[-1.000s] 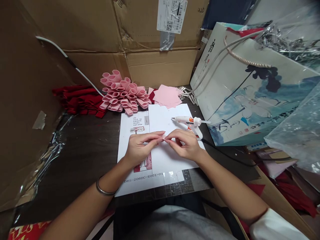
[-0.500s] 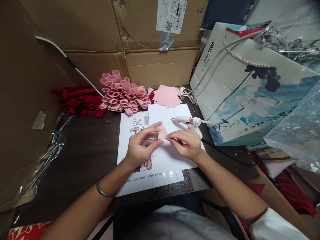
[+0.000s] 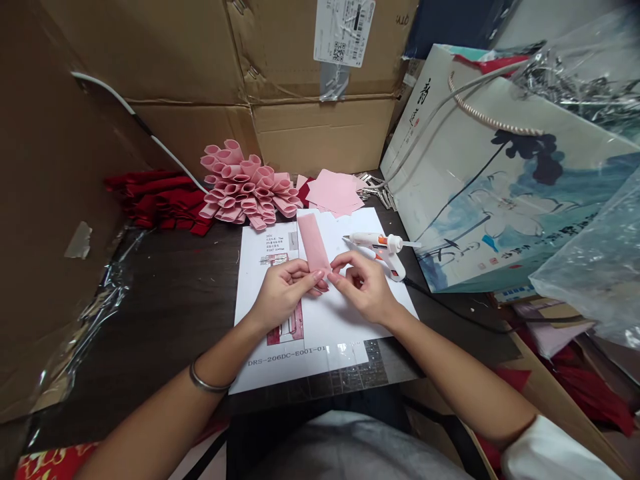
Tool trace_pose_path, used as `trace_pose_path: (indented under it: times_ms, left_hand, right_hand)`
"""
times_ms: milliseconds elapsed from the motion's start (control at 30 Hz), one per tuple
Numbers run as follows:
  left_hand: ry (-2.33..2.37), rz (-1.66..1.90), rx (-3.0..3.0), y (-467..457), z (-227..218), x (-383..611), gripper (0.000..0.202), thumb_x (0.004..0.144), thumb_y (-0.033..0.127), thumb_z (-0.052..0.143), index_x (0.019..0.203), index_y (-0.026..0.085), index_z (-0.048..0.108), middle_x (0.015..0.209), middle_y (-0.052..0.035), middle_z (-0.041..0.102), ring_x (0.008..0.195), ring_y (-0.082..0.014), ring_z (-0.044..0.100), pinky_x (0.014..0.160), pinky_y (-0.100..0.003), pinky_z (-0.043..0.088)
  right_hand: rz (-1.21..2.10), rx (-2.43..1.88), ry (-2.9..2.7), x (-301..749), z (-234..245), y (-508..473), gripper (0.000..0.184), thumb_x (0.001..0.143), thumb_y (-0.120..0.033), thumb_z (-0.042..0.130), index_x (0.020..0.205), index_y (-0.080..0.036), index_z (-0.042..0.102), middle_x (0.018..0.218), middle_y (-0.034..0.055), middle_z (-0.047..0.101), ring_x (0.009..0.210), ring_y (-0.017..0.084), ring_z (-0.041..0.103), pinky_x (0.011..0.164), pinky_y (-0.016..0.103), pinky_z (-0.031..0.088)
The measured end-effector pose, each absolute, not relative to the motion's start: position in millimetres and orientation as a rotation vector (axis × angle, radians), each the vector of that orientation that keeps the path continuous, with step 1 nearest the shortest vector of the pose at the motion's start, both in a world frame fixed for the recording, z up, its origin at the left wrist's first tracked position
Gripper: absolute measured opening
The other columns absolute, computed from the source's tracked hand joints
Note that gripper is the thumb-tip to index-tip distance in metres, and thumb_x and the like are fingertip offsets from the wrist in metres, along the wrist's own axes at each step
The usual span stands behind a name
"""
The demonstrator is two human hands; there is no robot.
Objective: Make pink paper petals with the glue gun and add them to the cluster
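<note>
Left hand [image 3: 285, 293] and right hand [image 3: 363, 290] are pinching the lower end of a long pale-pink paper strip [image 3: 313, 243] between their fingertips, its length extending away from me over a plain white paper sheet [image 3: 335, 223] near the middle of the dark counter [image 3: 170, 287]. A white-and-orange hot glue gun [image 3: 373, 241] is lying just right of the strip, while a stack of pink paper squares [image 3: 334, 192] and a rosette of rolled pink paper tubes [image 3: 247, 187] are sitting near the counter's far edge.

left hand [image 3: 285, 292], right hand [image 3: 361, 288] curled inward, fingers [image 3: 320, 282] nearly meeting (forearms angled in)
</note>
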State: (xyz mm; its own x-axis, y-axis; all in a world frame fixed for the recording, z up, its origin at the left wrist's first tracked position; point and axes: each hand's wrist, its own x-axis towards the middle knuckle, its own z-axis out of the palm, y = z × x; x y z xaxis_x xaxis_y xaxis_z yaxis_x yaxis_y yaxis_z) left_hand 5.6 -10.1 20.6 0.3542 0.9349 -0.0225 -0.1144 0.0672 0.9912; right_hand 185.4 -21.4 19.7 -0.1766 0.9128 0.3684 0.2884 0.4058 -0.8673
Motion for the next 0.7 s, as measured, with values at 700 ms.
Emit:
trace_pose_path:
  times_ms: [700]
  left_hand:
    - [0.819, 0.783, 1.427, -12.5, 31.2, -2.6, 0.024, 0.089, 0.036, 0.063, 0.083, 0.013, 0.063, 0.066, -0.0043, 0.068, 0.061, -0.0136, 0.065, 0.059, -0.023, 0.052]
  right_hand:
    - [1.339, -0.854, -1.682, 185.9, 17.4, -21.8, 0.028, 0.096, -0.037, 0.051, 0.076, -0.018, 0.055, 0.063, -0.0042, 0.053, 0.057, 0.01, 0.045, 0.057, 0.024, 0.036]
